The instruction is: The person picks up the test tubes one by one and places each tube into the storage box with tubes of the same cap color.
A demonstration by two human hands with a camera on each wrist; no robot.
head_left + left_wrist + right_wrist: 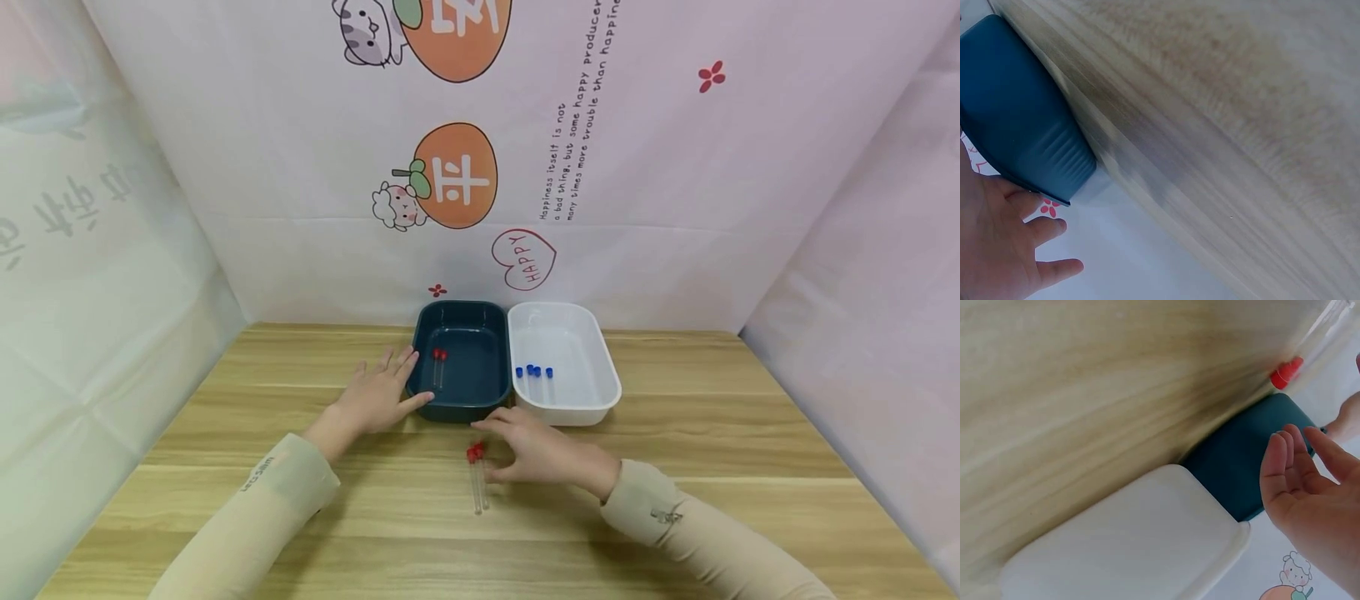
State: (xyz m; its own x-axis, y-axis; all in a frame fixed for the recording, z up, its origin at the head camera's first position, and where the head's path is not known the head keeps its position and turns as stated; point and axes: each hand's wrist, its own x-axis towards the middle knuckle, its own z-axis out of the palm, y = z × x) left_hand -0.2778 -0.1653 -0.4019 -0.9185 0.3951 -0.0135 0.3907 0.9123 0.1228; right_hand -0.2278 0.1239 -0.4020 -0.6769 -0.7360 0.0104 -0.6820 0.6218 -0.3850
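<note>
Two clear tubes with red caps [476, 452] lie on the wooden table in front of the dark teal tray [460, 412]. My right hand [536, 448] is just right of these tubes, fingers loosely bent, holding nothing visible; the right wrist view shows a red cap [1286, 373] beyond the hand [1316, 500]. With fingers spread, my left hand [377, 395] rests at the teal tray's left side, and the left wrist view shows the hand [1004, 237] against the tray's edge [1029, 119]. Inside the teal tray are two red-capped tubes [439, 367].
A white tray [566, 417] stands against the teal tray's right side, with several blue-capped tubes [534, 372] inside it. Behind both trays hangs a printed white cloth [637, 250], and cloth walls rise at the left and right of the wooden table [375, 533].
</note>
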